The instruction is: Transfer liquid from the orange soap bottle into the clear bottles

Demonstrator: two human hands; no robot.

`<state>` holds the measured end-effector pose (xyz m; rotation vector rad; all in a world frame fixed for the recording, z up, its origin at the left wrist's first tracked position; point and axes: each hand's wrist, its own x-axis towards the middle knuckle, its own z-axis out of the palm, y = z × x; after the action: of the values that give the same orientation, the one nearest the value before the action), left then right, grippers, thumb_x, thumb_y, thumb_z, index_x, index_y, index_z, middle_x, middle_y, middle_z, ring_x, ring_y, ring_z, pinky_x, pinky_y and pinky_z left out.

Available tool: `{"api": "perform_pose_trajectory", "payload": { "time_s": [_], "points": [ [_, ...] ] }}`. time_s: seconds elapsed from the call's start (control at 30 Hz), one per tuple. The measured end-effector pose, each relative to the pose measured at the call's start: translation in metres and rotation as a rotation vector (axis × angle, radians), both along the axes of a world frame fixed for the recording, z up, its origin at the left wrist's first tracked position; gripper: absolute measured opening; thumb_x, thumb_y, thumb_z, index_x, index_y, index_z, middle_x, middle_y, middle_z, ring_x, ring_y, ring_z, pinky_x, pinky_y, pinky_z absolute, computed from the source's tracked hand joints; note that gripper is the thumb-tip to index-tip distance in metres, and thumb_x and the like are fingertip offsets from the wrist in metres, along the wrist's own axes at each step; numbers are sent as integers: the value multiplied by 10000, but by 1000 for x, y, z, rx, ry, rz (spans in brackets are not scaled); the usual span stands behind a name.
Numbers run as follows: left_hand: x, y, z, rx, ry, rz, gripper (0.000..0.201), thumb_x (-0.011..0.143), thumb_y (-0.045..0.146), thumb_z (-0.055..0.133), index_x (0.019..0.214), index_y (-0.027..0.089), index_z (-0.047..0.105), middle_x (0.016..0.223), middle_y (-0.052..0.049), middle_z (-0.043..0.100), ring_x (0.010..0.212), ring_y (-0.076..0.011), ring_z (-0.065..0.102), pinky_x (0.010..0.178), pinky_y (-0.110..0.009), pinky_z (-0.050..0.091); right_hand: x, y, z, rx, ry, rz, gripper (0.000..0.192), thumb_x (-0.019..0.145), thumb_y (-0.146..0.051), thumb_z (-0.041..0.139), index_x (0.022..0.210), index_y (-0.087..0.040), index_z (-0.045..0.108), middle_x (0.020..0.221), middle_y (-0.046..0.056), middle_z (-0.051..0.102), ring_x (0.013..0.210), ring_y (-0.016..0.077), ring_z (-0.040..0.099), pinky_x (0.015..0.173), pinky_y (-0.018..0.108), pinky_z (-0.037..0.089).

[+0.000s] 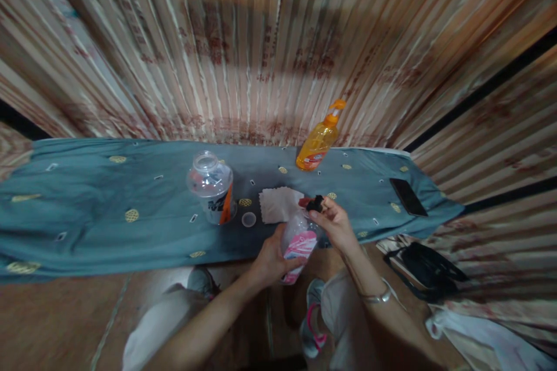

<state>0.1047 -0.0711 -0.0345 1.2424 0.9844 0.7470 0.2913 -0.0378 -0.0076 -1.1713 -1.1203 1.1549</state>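
Observation:
My left hand (270, 258) grips the body of a clear plastic bottle with a pink and white label (299, 243), held tilted over the near edge of the blue cloth (87, 208). My right hand (335, 223) pinches a small black cap (315, 204) at the bottle's neck. Just beyond lie a folded white tissue (278, 204) and a small round clear lid (249, 219). A clear open jar with a white and orange label (213, 186) stands to the left of them.
An orange pump bottle (319, 140) stands at the back by the striped curtain. A black phone (408, 196) lies on the cloth at right. A black bag (424, 269) and white fabric (487, 336) lie on the floor at right. My knees and shoes are below.

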Motion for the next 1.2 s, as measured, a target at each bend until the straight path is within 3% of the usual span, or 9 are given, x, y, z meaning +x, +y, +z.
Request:
{"api": "perform_pose_trajectory", "payload": {
  "time_s": [0.23,0.37,0.53,0.77,0.87,1.0,1.2],
  "points": [
    [0,1,-1,-14,38,13,737,628,314,907,1261,173,557,1036,-30,757,974,-241,705,903,-346,559,-2,-3,9,-71,37,98,531,711,-669,835,1024,-249,750,1074,91,818,1036,274,751,938,416,593],
    [0,1,-2,13,68,33,752,629,300,903,1280,166,550,1044,-37,764,950,-237,709,892,-350,563,-1,-2,7,-33,43,56,537,682,-675,853,1014,-279,707,1120,75,808,1084,277,744,975,435,586],
    [-1,2,-2,31,69,4,716,641,319,896,1264,191,568,1036,-15,770,966,-235,714,894,-355,577,2,1,3,-35,3,11,531,637,-695,868,900,-278,672,986,52,810,1023,282,755,955,454,598],
    [-1,2,-4,41,93,31,709,643,314,878,1262,169,563,1006,-19,746,927,-230,694,878,-342,554,2,-2,9,-70,90,74,527,699,-665,841,1015,-260,724,1096,90,811,1123,296,740,1091,481,535],
    [0,3,-4,23,74,29,718,641,310,887,1265,166,562,1011,-26,750,928,-231,698,874,-337,558,3,1,5,-54,48,13,596,635,-706,861,1014,-278,691,1098,78,809,1102,297,743,1051,489,556],
    [0,3,-3,17,82,29,734,636,295,898,1277,172,563,1022,-26,756,948,-237,712,897,-343,565,4,4,-2,-42,7,-42,590,562,-705,900,857,-283,611,996,47,806,1018,289,753,981,480,586],
    [-1,3,4,13,68,51,735,644,245,892,1293,149,562,1071,-45,772,981,-249,727,921,-364,588,2,0,3,-33,-22,21,535,719,-740,775,961,-275,672,1040,66,798,1096,288,730,1007,462,564]
  ]
}}
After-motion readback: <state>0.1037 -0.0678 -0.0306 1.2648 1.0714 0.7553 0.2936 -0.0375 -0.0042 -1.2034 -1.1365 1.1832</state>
